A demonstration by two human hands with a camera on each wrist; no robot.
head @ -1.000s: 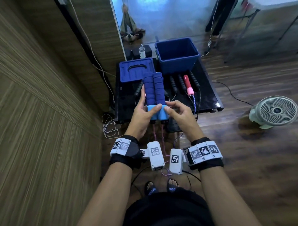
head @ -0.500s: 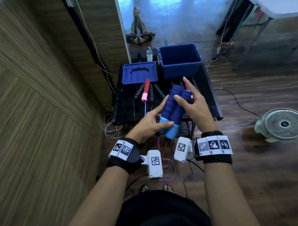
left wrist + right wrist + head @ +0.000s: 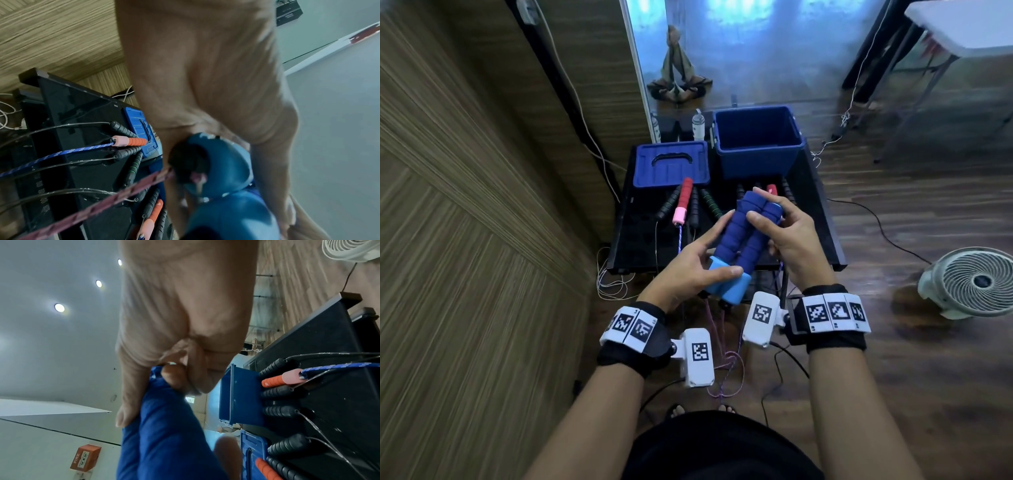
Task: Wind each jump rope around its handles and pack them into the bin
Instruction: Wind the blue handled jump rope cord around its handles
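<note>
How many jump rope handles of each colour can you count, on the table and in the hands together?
blue handles: 2
red handles: 2
black handles: 6
Total: 10
</note>
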